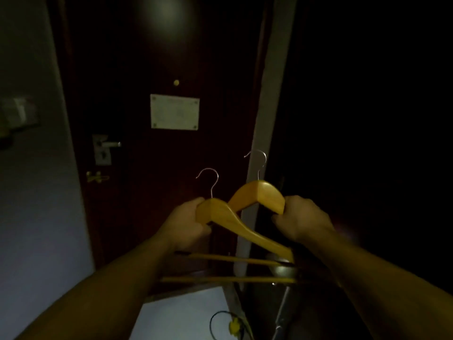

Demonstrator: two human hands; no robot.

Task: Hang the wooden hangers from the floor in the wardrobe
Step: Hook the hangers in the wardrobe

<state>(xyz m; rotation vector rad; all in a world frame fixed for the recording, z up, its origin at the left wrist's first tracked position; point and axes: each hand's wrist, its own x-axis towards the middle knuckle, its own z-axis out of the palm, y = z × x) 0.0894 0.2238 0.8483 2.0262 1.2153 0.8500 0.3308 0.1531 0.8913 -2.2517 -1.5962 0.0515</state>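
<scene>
A pale wall (36, 192) closes 9 o'clock, a dark door (122, 69) fills 12, and a pale jamb (270, 94) edges black open space toward 3. Both forearms reach up from 6. The left hand (186, 224) clenches the near wooden hanger (228, 217) at its left shoulder, and the right hand (304, 219) grips the far wooden hanger (259, 192) by its right arm — hooks upright, the two hangers overlapping before the jamb.

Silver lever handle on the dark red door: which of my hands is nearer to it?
Left. The left hand, gripping one yellow wooden hanger, is below and right of the silver handle; the right hand is farther right, gripping the other hanger.
</scene>
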